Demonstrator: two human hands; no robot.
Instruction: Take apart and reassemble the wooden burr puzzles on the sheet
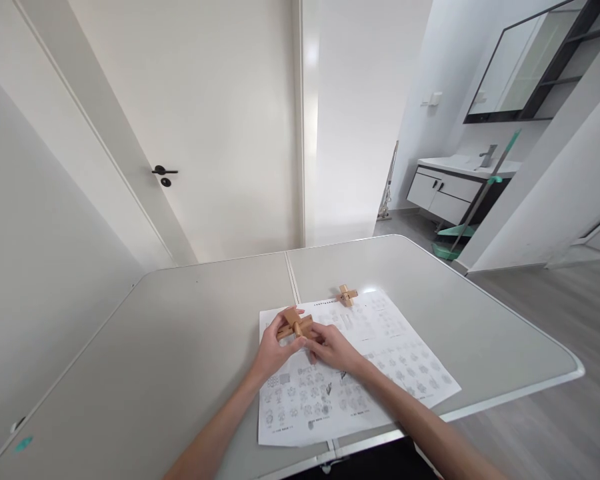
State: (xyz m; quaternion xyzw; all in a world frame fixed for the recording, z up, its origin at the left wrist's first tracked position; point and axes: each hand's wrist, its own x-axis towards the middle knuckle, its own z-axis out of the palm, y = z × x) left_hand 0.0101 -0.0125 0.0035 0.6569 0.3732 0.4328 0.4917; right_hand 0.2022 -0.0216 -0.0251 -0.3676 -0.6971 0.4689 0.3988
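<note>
Over a printed sheet (325, 420), my left hand (274, 347) and my right hand (333, 347) both grip a wooden interlocking puzzle (296, 323) made of light brown pieces. The fingers of my left hand wrap its left side, thumb at the near end. On its right side, my right hand pinches with thumb and fingers, partly hiding it. A second, smaller wooden puzzle (348, 295), shaped like a cross, lies near the sheet's far edge, beyond my right hand. Rows of small grey drawings cover the paper.
The pale grey folding table (205, 347) has a seam down its middle and a raised metal rim. A teal mark (23, 444) sits at its left edge. Behind stands a white door (220, 133). To the right are a sink cabinet (443, 193) and a green dustpan (446, 251).
</note>
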